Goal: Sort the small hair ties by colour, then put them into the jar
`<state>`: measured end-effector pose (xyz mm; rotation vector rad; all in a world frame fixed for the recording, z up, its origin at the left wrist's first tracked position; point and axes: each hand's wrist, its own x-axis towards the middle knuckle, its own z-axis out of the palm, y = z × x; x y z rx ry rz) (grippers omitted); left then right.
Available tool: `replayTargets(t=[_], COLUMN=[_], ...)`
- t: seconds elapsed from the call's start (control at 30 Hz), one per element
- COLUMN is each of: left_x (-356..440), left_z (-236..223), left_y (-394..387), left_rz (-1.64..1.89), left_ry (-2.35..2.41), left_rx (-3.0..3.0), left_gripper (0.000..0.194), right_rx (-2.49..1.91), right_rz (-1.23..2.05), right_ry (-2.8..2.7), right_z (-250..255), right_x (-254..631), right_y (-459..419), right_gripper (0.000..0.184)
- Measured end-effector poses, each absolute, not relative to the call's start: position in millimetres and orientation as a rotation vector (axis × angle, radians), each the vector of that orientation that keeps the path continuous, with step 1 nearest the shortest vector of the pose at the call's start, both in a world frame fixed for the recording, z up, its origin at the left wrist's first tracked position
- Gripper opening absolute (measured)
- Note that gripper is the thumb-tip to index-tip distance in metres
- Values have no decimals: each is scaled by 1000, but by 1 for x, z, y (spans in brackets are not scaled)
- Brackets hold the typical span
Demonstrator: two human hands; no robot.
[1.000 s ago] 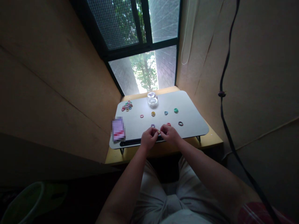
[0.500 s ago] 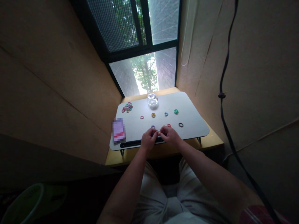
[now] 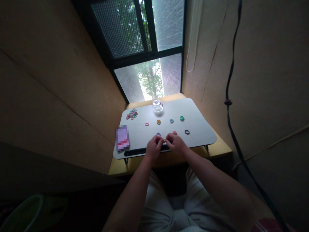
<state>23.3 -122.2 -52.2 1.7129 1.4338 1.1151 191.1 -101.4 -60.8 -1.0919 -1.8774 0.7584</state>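
Shifted slightly since the earlier frame: the view; both hands are kept at the table's [image 3: 140,137] near edge. Band [image 3: 164,140], yellowish: pinched between left hand [image 3: 154,147] and right hand [image 3: 177,144], fingertips of each closed on it. Rings [image 3: 158,122], coloured: laid about the table's middle. Heap [image 3: 132,114]: placed near its far left corner. Jar [image 3: 158,109], clear: set by its far edge.
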Motion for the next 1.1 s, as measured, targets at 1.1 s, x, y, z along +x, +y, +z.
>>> replayTargets(t=[1.1], left_x=[20], left_z=[-62], left_y=[-116], left_rz=[1235], left_ry=[1302], left_rx=[1557], left_gripper=[22], right_rx=[-1043], right_rz=[829], right_ry=[-1841], right_z=[-66], right_x=[193], right_y=[-99], right_gripper=[9])
